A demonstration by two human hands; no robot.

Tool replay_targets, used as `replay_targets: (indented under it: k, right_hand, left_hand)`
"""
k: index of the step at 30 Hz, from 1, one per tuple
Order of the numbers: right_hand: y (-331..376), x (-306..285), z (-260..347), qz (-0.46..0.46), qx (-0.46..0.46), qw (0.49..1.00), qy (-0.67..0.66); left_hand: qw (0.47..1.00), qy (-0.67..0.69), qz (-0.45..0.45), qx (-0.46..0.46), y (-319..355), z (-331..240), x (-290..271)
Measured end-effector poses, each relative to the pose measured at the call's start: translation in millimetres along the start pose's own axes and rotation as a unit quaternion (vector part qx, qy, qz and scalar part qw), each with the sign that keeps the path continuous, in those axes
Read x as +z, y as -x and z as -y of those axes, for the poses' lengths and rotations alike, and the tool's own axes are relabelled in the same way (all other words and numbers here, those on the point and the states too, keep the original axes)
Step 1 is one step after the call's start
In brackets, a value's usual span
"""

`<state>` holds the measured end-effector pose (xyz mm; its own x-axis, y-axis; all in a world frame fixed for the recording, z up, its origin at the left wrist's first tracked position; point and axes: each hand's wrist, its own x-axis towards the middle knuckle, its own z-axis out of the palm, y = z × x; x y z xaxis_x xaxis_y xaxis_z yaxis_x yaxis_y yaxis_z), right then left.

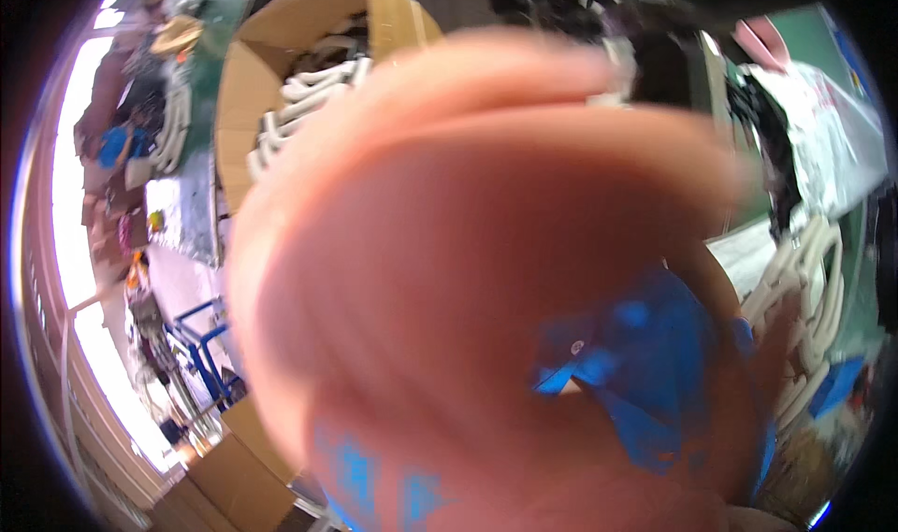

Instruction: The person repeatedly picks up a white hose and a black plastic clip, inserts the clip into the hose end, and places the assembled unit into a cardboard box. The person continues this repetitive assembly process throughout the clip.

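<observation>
A hand very close to the camera, most likely my left hand (393,270), fills the middle of the head view. It is badly blurred. Its fingers reach toward the right and look bent, but whether they grip anything cannot be made out. Blue cloth with a small round fastener (645,345) shows below the fingers, in a gap of the hand. At the right, a smeared skin-coloured shape (781,354) overlaps a bundle of white tubes (823,280). It may be part of my right hand, and its fingers are not clear. The big hand hides the work area.
Behind the hand stands an open cardboard box (238,111) holding several white curved tubes (313,93). A clear plastic bag (828,139) lies at the far right. Blue metal frames (201,350) and brown cardboard (238,481) are at the lower left. More white tubes (173,125) lie at the far left.
</observation>
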<state>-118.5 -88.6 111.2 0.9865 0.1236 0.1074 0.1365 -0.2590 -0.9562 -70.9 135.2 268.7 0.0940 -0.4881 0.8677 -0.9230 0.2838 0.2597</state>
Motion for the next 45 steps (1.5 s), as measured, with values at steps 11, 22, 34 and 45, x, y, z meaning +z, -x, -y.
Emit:
replay_targets:
  k: [11, 22, 34, 45]
  right_hand:
    - [110.6, -28.2, -12.1, -0.27, 0.155, 0.948, 0.072]
    - [241.9, -74.9, -10.0, -0.488, 0.393, 0.684, 0.373]
    - [394.1, -37.3, -41.5, -0.572, 0.654, 0.484, 0.107]
    - [280.2, -22.0, -16.6, -0.738, 0.317, 0.541, 0.25]
  left_hand:
    - [0.897, 0.314, 0.143, 0.275, -66.6, 24.9, 37.1]
    - [0.82, 0.407, 0.137, 0.379, -104.5, 42.6, 58.1]
    - [0.832, 0.548, -0.043, -0.074, -41.2, 92.7, 118.8]
    - [0.855, 0.209, 0.463, 0.105, -7.3, 79.8, 250.9]
